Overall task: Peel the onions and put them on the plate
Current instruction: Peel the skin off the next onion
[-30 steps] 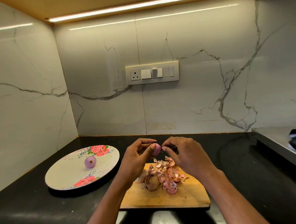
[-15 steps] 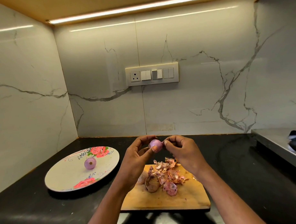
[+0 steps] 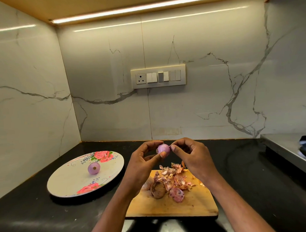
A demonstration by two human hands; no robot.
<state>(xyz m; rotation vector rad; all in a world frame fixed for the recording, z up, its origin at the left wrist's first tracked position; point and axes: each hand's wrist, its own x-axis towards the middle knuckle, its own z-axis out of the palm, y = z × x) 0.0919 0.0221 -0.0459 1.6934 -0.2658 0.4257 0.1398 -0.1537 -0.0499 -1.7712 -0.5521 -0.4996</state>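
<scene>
My left hand (image 3: 141, 163) holds a small purple onion (image 3: 163, 149) between thumb and fingers, raised above the wooden cutting board (image 3: 171, 204). My right hand (image 3: 192, 158) pinches at the onion's right side with thumb and forefinger. A pile of onion skins (image 3: 173, 179) lies on the board, with an unpeeled brown onion (image 3: 157, 189) at its left. A peeled onion (image 3: 94, 168) sits on the floral plate (image 3: 69, 181) to the left.
The black counter (image 3: 255, 181) runs to marble walls at the back and left. A steel stove edge (image 3: 288, 151) stands at the right. A switch panel (image 3: 157, 77) is on the back wall.
Both hands have lifted the onion higher above the board, and the onion now shows more bare purple surface. The plate and board have not moved.
</scene>
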